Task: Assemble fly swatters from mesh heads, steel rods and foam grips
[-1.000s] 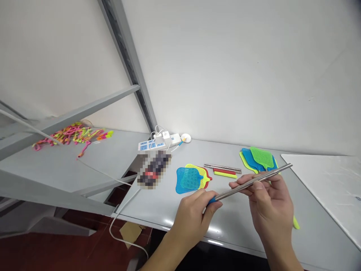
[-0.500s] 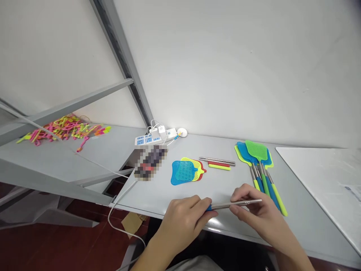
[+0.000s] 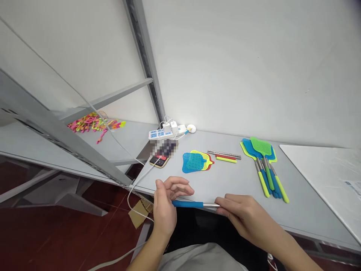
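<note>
My right hand (image 3: 239,210) pinches the metal rod (image 3: 211,205) of a blue fly swatter handle (image 3: 187,204). The handle's far end presses against the palm of my left hand (image 3: 169,199), whose fingers are apart and bent, not wrapped round it. Behind my hands lie loose mesh swatter heads, a blue one (image 3: 192,162) over a yellow one (image 3: 208,161) and a red one mostly covered. Beside them are metal rods (image 3: 224,154), a yellow-green grip (image 3: 226,160) and a red grip, partly hidden. Several complete fly swatters (image 3: 262,148) are piled to the right.
A phone (image 3: 160,161), partly blurred out, lies near a white power strip (image 3: 165,133) with plugged-in chargers. Its white cable hangs over the table edge. A grey metal frame (image 3: 146,56) stands left. Colourful straps (image 3: 96,122) are heaped beyond it. A white sheet (image 3: 324,180) lies right.
My left hand has let go of its closed grip on the blue handle and opened, palm against the handle's end. The view has swung to the left.
</note>
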A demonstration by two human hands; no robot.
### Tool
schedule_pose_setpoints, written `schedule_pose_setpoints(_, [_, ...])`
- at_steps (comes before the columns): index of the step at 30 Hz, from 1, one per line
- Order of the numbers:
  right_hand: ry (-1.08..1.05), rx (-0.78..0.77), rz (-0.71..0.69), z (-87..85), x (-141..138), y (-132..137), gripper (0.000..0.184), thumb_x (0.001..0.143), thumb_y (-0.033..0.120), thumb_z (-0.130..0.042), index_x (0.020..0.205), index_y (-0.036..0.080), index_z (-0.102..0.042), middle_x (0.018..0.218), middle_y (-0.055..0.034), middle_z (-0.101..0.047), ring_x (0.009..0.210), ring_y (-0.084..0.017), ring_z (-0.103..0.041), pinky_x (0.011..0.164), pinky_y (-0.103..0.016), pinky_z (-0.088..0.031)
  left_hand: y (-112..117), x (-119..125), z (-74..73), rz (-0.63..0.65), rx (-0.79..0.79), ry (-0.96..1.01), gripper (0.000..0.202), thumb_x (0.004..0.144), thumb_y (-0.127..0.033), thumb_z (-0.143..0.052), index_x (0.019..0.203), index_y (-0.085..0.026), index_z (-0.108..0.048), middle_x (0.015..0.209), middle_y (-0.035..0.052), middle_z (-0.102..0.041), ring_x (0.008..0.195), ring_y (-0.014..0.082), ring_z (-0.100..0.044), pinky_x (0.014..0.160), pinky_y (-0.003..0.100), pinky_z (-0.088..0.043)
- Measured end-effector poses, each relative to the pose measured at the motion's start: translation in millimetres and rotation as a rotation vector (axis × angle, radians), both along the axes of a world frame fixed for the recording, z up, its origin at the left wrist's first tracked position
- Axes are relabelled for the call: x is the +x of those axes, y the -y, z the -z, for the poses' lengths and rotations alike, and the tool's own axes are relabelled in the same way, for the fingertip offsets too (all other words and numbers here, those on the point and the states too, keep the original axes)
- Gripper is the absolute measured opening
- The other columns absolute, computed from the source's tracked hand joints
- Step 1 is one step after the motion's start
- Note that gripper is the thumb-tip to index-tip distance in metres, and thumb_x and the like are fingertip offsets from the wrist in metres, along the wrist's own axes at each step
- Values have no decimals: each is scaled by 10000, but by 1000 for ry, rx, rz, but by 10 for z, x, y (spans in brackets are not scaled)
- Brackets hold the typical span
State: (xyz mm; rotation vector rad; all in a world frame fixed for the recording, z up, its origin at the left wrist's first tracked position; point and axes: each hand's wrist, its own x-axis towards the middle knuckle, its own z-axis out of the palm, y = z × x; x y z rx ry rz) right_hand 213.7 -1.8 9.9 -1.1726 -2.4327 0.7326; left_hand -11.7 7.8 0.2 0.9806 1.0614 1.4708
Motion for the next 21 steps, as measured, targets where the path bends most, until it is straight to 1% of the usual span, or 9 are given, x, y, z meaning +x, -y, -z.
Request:
schedule_pose_setpoints(3, [5, 56, -39, 42, -22, -1, 245, 1034, 268, -348, 969, 207, -576, 718, 8, -487, 624, -142, -429, 587, -283, -305, 29, 51, -35, 39, 36, -25, 711, 980, -631, -180, 865, -148, -688, 690, 71, -711, 674, 185, -635, 688, 293, -486])
schedule_pose_setpoints(6, [-7, 97, -48, 62, -38, -37, 231, 1030, 249, -351, 937, 207, -558, 711, 13, -468, 617, -140, -414, 580, -279, -292, 61, 116, -28, 75, 22, -52, 676, 985, -618, -201, 852, -158, -679, 685, 61, -699, 655, 174, -601, 671, 286, -465])
schedule_pose_setpoints(11, [13, 157, -67, 56, -100, -173, 218, 1021, 232, -373, 915, 211, -563, 714, 16, -492, 608, -137, -421, 574, -279, -289, 25, 101, 5, 37, 28, -107, 591, 1012, -541, -217, 883, -180, -667, 702, 39, -687, 650, 163, -571, 655, 276, -459])
schedule_pose_setpoints(13, [-1, 159, -88, 75, -144, -271, 215, 1024, 247, -384, 957, 212, -586, 724, 13, -521, 618, -136, -445, 582, -273, -312, -24, 37, -3, 56, 45, -229, 475, 1006, -510, -315, 957, -194, -666, 838, 43, -714, 710, 165, -588, 694, 280, -474])
schedule_pose_setpoints(15, [-10, 194, -116, 112, -207, -395, 210, 1022, 266, -407, 1004, 215, -610, 737, 6, -562, 641, -141, -477, 604, -275, -340, -68, -41, -3, 106, 25, -447, 337, 981, -467, -444, 1020, -215, -664, 982, 44, -713, 778, 169, -604, 735, 281, -474])
schedule_pose_setpoints(17, [-7, 272, -149, 162, -286, -540, 205, 1014, 280, -436, 1019, 223, -633, 748, -4, -605, 692, -157, -518, 657, -293, -371, -82, -117, 37, 187, -19, -655, 265, 961, -433, -506, 1013, -231, -670, 980, 33, -708, 798, 175, -609, 744, 277, -460])
schedule_pose_setpoints(19, [-17, 337, -155, 215, -371, -701, 196, 988, 342, -501, 1070, 232, -641, 851, -32, -662, 831, -187, -570, 771, -333, -410, -46, -184, 135, 246, -54, -765, 258, 969, -419, -489, 980, -238, -673, 882, 19, -699, 780, 180, -604, 736, 278, -444])
schedule_pose_setpoints(20, [-23, 345, -144, 243, -410, -788, 258, 956, 404, -552, 1135, 234, -628, 959, -55, -679, 937, -210, -579, 846, -361, -418, -10, -216, 204, 249, -75, -774, 266, 974, -419, -476, 970, -238, -671, 839, 15, -688, 768, 182, -599, 730, 280, -439])
schedule_pose_setpoints(21, [-20, 334, -124, 272, -447, -879, 392, 907, 474, -603, 1216, 233, -596, 1091, -82, -669, 1054, -235, -564, 925, -391, -412, 36, -246, 282, 224, -107, -754, 278, 975, -427, -468, 966, -235, -668, 805, 14, -673, 752, 183, -591, 712, 279, -437])
